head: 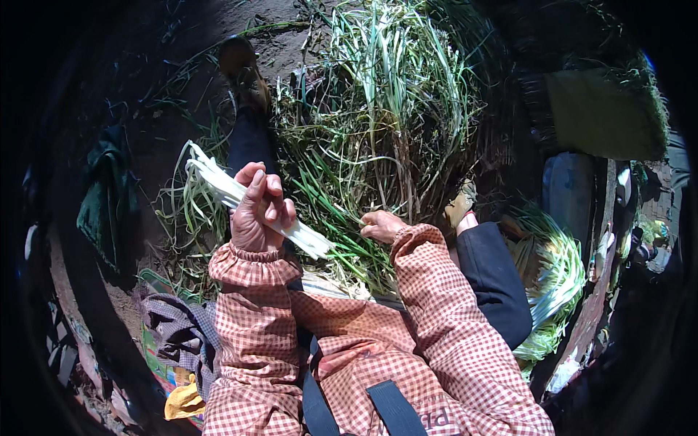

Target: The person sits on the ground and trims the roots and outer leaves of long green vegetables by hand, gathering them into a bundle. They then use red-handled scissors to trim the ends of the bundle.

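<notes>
My left hand [260, 210] is raised, palm turned up, with its fingers closed around a bundle of pale white-green stalks [311, 238] that look like leeks or garlic shoots. My right hand [381, 226] is low between my legs, its fingertips bent in at a pale strand by loose green leaves [349, 218]; whether it grips the strand I cannot tell. Beyond my hands lies a large pile of long-leaved plants [392, 60] with brown, dry lower parts. Cut pale stalks [553, 272] are heaped to the right of my right leg.
A dark green cloth [109, 196] lies on the soil at the left. Near my left elbow are a bunched checked cloth [177, 329] and a yellow cloth item [185, 402]. My outstretched leg and boot [245, 73] flank the pile. A wooden board [591, 310] runs along the right.
</notes>
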The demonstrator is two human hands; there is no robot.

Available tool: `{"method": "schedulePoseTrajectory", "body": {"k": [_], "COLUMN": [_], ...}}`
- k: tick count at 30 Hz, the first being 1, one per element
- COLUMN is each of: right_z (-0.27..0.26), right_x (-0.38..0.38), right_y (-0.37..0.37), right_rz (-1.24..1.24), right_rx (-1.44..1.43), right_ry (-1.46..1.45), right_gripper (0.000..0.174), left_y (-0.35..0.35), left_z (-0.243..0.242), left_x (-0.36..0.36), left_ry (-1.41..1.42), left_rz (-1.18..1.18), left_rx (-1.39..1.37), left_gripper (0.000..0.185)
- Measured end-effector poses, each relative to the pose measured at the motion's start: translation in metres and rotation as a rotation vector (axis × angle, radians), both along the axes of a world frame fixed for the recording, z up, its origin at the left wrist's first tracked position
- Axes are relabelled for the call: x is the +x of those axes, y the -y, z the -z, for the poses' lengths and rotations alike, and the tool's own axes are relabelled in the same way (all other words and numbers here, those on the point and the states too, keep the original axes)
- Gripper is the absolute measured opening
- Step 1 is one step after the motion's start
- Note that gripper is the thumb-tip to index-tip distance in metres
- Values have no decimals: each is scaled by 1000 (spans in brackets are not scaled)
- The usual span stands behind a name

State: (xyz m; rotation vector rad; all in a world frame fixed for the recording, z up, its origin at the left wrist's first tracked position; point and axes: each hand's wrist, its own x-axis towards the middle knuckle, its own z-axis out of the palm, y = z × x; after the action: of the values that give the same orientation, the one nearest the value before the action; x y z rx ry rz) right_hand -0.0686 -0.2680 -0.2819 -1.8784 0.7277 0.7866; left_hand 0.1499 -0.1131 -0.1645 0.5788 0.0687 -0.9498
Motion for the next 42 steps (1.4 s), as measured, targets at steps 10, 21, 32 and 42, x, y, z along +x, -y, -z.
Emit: {"method": "schedulePoseTrajectory", "body": {"k": [10,21,32,42], "right_z": [0,-5,-148,-139], "right_x": [55,-15,-39,-6], "right_y": [57,-31,-109,-99], "right_rz": [1006,144,535,848], "right_rx": [-103,-130,315,439], "right_ry": [530,-221,391,526], "right_gripper": [41,33,26,27], "left_y": [4,18,-6,-14], "left_z": [-3,9,14,6], "left_x": [-37,-47,-66,-69], "left_ry": [57,47,39,84], "left_rz": [156,157,391,444], "left_rx": [192,335,494,376], "left_gripper": [18,20,23,30]}}
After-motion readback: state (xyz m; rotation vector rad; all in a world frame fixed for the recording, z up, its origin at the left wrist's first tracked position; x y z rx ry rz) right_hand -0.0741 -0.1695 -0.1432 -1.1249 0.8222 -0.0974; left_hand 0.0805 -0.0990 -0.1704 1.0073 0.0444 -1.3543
